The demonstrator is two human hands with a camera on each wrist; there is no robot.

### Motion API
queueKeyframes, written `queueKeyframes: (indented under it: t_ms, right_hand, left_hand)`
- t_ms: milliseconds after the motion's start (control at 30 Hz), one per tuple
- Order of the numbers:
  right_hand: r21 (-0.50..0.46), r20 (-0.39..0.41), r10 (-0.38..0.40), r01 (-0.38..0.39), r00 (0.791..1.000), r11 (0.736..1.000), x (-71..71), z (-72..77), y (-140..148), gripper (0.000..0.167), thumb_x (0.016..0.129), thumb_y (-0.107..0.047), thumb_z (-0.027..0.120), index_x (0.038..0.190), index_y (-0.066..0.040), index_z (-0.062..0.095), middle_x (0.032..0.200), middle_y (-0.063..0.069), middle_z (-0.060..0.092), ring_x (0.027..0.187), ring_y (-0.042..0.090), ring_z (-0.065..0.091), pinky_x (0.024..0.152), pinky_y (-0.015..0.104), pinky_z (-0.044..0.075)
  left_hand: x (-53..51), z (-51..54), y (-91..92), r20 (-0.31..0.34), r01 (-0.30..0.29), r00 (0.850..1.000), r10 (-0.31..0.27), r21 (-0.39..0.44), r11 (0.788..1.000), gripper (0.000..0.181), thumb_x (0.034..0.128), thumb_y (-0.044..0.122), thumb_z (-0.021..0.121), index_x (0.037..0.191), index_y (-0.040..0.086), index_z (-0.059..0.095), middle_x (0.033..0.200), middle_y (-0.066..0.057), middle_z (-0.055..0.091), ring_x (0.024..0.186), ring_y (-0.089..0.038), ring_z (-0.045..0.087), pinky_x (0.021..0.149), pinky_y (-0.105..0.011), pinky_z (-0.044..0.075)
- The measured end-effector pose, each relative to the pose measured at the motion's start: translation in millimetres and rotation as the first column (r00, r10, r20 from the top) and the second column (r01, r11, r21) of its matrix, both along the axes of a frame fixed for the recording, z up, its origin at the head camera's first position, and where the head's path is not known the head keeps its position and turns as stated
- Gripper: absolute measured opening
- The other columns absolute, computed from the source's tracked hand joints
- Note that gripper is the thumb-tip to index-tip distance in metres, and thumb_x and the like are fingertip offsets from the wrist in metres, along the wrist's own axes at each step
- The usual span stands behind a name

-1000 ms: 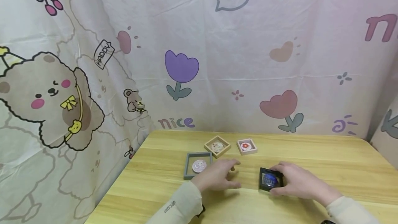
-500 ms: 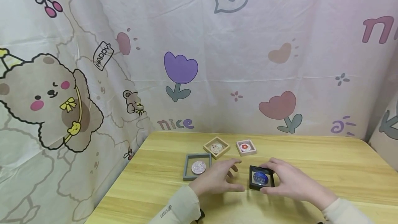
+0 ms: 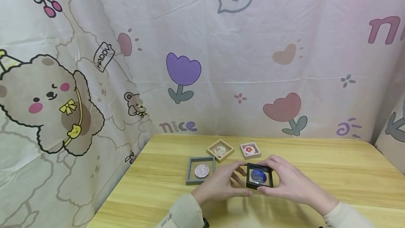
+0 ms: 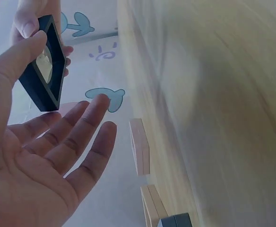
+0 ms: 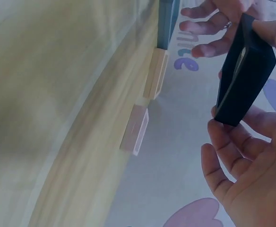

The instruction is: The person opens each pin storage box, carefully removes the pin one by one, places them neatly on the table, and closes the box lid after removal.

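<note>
A black square display frame [image 3: 259,176] with a blue oval coin behind its clear window is held tilted above the table. My right hand [image 3: 291,184] grips its right side, thumb at the near edge and fingers at the far edge. In the right wrist view, fingertips of that hand [image 5: 251,170] support the frame's dark side [image 5: 249,80]. At the frame's left is my left hand [image 3: 219,182], fingers spread and loosely bent. The left wrist view shows its palm [image 4: 43,165] open, thumb overlapping the frame [image 4: 38,90]; whether it touches is unclear.
Behind the left hand, a grey square tray [image 3: 189,171] holds a pale coin [image 3: 201,171]. Farther back are a light wooden tray [image 3: 212,153] with a cream disc and a pink tray [image 3: 253,156] with a red-flower disc. A printed cloth [image 3: 221,108] hangs behind the table.
My right hand has brought the black display frame leftward and tilted its window up toward me. The left hand has shifted slightly right, so the frame is now beside its fingers.
</note>
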State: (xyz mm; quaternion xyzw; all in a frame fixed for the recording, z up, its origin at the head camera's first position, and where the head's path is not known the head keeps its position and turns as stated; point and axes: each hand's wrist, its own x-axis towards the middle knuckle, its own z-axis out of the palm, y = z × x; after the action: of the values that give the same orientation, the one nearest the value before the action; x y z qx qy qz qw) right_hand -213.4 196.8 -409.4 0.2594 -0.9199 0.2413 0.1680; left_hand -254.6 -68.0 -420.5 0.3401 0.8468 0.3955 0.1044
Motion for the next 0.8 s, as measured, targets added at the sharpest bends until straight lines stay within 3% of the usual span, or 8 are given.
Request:
queueKeyframes:
  t_ms: [233, 433, 800]
  right_hand:
    - [-0.024, -0.022, 0.016, -0.017, 1.0, 1.0, 0.6, 0.9, -3.2, 0.067, 0.078, -0.056, 0.091, 0.131, -0.02, 0.072, 0.112, -0.018, 0.061, 0.098, -0.002, 0.057, 0.079, 0.028, 0.06]
    - [-0.036, -0.032, 0.02, -0.022, 0.999, 0.999, 0.2, 1.5, -7.1, 0.064, 0.078, -0.054, 0.091, 0.13, -0.022, 0.072, 0.11, -0.021, 0.06, 0.098, -0.003, 0.055, 0.08, 0.027, 0.059]
    - [-0.063, -0.038, 0.031, -0.034, 0.999, 0.997, -0.8, 1.2, -9.5, 0.062, 0.077, -0.052, 0.093, 0.128, -0.023, 0.072, 0.109, -0.023, 0.059, 0.099, -0.003, 0.055, 0.079, 0.025, 0.057]
  left_hand:
    - [2.5, 2.1, 0.3, 0.051, -0.018, 0.999, 0.013, 0.084, 0.996, 0.079, 0.0883, 0.033, 0.091, 0.156, 0.023, 0.052, 0.126, 0.004, 0.072, 0.097, -0.007, 0.074, 0.08, -0.016, 0.06]
    - [0.7, -0.9, -0.7, 0.097, -0.011, 0.995, -0.005, 0.17, 0.985, 0.075, 0.0888, 0.027, 0.091, 0.154, 0.024, 0.054, 0.124, 0.004, 0.072, 0.095, -0.004, 0.073, 0.079, -0.018, 0.062]
    - [-0.2, -3.2, -0.6, 0.115, -0.01, 0.993, -0.019, 0.249, 0.968, 0.07, 0.0877, 0.021, 0.091, 0.149, 0.021, 0.059, 0.126, 0.001, 0.071, 0.093, 0.0, 0.071, 0.079, -0.02, 0.064]
